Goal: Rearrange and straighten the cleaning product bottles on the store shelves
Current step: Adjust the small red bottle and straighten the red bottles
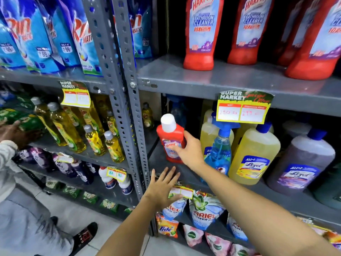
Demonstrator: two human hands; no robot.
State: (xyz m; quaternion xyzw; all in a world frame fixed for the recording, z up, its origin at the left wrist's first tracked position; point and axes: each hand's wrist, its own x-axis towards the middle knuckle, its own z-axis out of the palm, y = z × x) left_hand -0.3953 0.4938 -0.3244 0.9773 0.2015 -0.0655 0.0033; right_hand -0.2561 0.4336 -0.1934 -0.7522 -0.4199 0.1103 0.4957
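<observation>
Head view looks down at a grey metal shelf (166, 170) where the right hand (190, 150) wraps around a small red plastic bottle with a white cap (170, 137). The fingers curl over its label and its right side, and the bottle stands upright near the front left of the shelf, just beside a blue trigger spray bottle (220, 145). The left hand (162, 187) hangs below at the shelf's front edge, fingers spread wide and holding nothing, partly covering a yellow price tag (181, 192).

This looks like the placing or straightening step for the red bottle. Larger red bottles with the same label (201, 34) stand on the shelf above, so it may belong there; I cannot tell which the person intends. Either way, the next move calls for a firm hold, keeping the bottle upright and clear of the spray trigger.

Whether the bottle's base rests on the shelf is hidden by the hand. The small label is blurred, and the shelf's rear is dark. Another person's hand (9, 130) shows at the left edge, mostly cut off.
</observation>
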